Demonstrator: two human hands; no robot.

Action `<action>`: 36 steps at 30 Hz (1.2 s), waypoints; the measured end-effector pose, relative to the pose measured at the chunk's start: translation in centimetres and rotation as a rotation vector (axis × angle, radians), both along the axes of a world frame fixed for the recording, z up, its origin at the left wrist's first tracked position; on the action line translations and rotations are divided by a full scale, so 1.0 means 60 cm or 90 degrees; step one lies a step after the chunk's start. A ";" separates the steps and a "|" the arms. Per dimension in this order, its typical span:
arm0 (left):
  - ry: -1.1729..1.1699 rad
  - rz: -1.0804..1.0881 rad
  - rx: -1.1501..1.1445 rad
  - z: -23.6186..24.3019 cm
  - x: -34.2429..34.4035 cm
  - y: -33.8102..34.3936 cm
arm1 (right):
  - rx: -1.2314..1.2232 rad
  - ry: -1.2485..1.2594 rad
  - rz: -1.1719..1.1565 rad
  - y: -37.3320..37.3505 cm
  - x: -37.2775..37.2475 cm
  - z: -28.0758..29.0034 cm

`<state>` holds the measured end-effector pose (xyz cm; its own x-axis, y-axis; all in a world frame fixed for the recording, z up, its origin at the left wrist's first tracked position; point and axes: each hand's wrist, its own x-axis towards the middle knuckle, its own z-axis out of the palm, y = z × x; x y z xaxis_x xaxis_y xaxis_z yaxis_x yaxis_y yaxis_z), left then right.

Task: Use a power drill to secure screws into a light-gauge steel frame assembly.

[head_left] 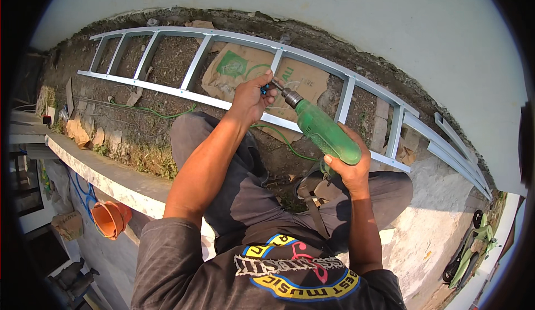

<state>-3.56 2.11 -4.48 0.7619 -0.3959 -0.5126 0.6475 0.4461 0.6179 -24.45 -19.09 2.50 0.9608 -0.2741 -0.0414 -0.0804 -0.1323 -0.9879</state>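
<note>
My right hand is wrapped round the green power drill, whose chuck points up and to the left. At the drill's tip, the fingers of my left hand are closed together. A small blue thing shows between those fingers, too small to name. Both hands are over a silvery metal frame shaped like a ladder, with two long rails and several crosspieces. It lies on the ground in front of my bent legs. The drill's tip is near one crosspiece; I cannot tell whether it touches.
Under the frame lies a flattened brown paper sack. A green cord runs across the soil. Loose metal channels lie to the right by the pale wall. A concrete ledge and an orange bucket are at the left.
</note>
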 end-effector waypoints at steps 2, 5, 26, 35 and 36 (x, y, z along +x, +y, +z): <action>0.021 0.026 0.031 -0.009 -0.001 0.007 | -0.108 -0.035 0.028 0.009 0.007 0.000; 0.032 0.025 0.035 -0.011 0.003 0.018 | -0.079 -0.033 0.021 0.025 0.013 0.002; -0.072 0.283 -0.096 0.062 0.057 0.123 | -0.304 0.230 0.298 0.084 0.257 -0.147; -0.079 0.316 -0.105 0.070 0.059 0.142 | -0.446 0.306 0.362 0.145 0.288 -0.215; -0.084 0.316 -0.107 0.071 0.058 0.144 | -0.442 0.300 0.363 0.146 0.288 -0.217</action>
